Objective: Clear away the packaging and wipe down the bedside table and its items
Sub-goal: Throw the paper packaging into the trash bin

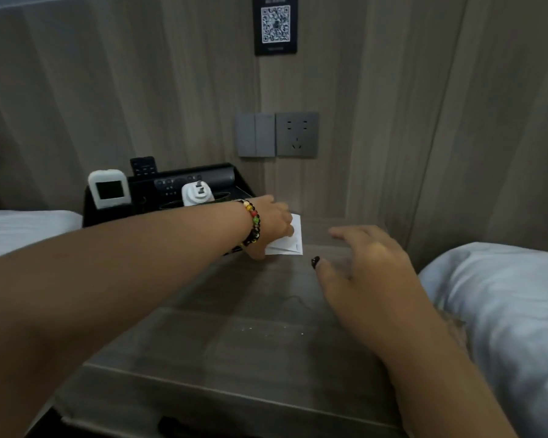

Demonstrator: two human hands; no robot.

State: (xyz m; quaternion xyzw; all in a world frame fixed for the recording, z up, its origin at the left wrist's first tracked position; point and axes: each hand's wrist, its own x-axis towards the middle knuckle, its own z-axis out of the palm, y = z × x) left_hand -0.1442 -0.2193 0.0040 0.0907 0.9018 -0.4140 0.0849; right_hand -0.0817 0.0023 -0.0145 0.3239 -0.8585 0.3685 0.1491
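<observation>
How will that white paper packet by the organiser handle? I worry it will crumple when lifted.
Probably light and thin: the white paper packet looks flat and creased. It likely bends under the left hand, which holds it. Flat, so unlikely to roll.

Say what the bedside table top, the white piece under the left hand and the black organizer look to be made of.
Bedside table: likely wood-grain laminate, matte; printed grey-brown grain, faint sheen.
White piece: apparently thin paper or card packaging; flat, creased, sharp corners.
Black organizer: probably plastic or faux leather, matte; too dark to tell.
</observation>
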